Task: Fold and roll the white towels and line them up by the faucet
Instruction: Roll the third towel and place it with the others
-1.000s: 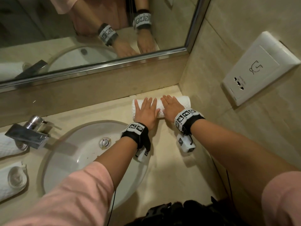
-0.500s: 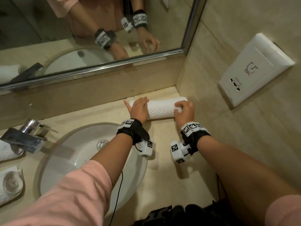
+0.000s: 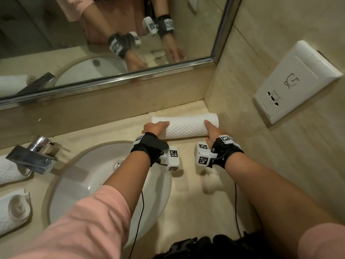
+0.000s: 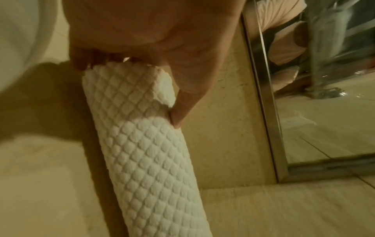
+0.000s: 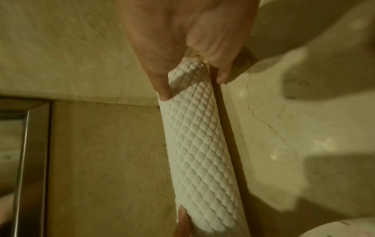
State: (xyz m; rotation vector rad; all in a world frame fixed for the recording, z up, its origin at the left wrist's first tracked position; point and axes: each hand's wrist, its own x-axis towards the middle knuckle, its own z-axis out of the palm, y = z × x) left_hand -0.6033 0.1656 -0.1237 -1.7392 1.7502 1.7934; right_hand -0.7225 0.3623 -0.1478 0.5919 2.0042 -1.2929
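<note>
A white quilted towel point(image 3: 186, 126), rolled into a tube, lies on the beige counter point(image 3: 194, 184) in the back right corner, parallel to the back wall. My left hand point(image 3: 155, 128) grips its left end point(image 4: 129, 83), thumb on the far side and fingers curled on the near side. My right hand point(image 3: 211, 131) grips the right end point(image 5: 188, 77) the same way. The chrome faucet point(image 3: 31, 156) stands at the far left behind the basin. Two more rolled white towels point(image 3: 9, 171) point(image 3: 15, 210) lie left of the faucet.
The white round basin point(image 3: 78, 180) fills the counter between the faucet and the towel. A mirror point(image 3: 112, 43) runs along the back wall. The tiled side wall with a white socket plate point(image 3: 296, 81) stands right next to the towel's right end.
Both hands shifted from lying flat on top of the roll's middle to gripping its two ends. The roll now shows its full length between them.
</note>
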